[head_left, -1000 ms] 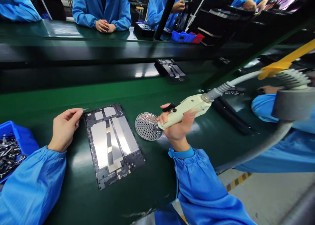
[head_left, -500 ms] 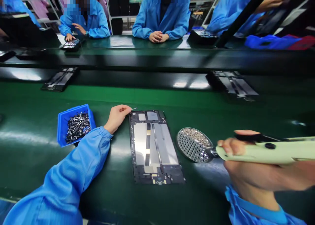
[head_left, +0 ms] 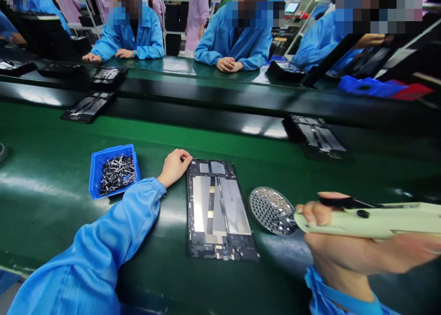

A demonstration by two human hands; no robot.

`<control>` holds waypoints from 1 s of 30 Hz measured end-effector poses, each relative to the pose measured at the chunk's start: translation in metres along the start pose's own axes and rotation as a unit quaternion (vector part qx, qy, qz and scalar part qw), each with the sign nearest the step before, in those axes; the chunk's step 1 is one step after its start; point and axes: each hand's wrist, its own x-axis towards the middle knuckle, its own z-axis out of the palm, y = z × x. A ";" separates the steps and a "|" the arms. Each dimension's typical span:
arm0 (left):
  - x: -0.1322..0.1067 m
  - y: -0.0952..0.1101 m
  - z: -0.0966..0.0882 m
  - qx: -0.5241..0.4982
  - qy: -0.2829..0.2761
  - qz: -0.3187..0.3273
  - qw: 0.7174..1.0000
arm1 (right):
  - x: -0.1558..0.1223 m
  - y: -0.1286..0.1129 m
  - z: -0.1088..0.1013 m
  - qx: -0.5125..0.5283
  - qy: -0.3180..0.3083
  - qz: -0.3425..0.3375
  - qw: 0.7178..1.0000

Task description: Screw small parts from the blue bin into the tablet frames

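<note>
A tablet frame [head_left: 218, 211] with silver plates lies flat on the green belt in front of me. My left hand [head_left: 175, 167] rests at its top left corner, fingers pinched together on a small part that I cannot make out. My right hand [head_left: 347, 250] grips a cream electric screwdriver [head_left: 368, 220], whose tip sits on a round perforated screw dish [head_left: 272, 210] to the right of the frame.
A blue bin [head_left: 115, 171] of dark metal parts stands left of my left arm. Other tablet frames [head_left: 319, 135] [head_left: 88, 105] lie farther along the belt. Several people in blue coats sit across the line, hands on the far bench.
The view has swung left and down a little. My left hand has closed in on the frame's corner; the thin part that stuck out of its fingers no longer shows. The screwdriver stays on the dish.
</note>
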 end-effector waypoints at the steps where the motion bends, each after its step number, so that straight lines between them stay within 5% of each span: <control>1: -0.001 0.000 0.000 0.007 0.003 0.007 1.000 | 0.000 0.000 0.002 -0.021 -0.033 -0.018 0.999; 6: -0.002 -0.002 0.002 0.015 0.000 0.026 1.000 | -0.006 0.006 0.027 -0.032 -0.183 -0.078 0.980; 12: 0.005 -0.008 0.004 -0.021 -0.015 0.033 0.999 | -0.017 0.014 0.090 -0.005 -0.273 -0.091 0.958; 16: -0.009 -0.004 -0.001 -0.033 0.027 0.055 0.998 | -0.017 0.026 0.120 0.010 -0.310 -0.094 0.946; 21: -0.053 0.010 0.003 -0.085 -0.030 0.239 0.967 | -0.019 0.036 0.126 0.018 -0.320 -0.080 0.944; 24: -0.071 0.017 0.014 -0.097 -0.082 0.258 0.958 | -0.021 0.038 0.124 0.011 -0.318 -0.076 0.945; 30: -0.078 0.020 0.026 -0.053 -0.054 0.279 0.957 | -0.023 0.042 0.124 0.022 -0.335 -0.071 0.939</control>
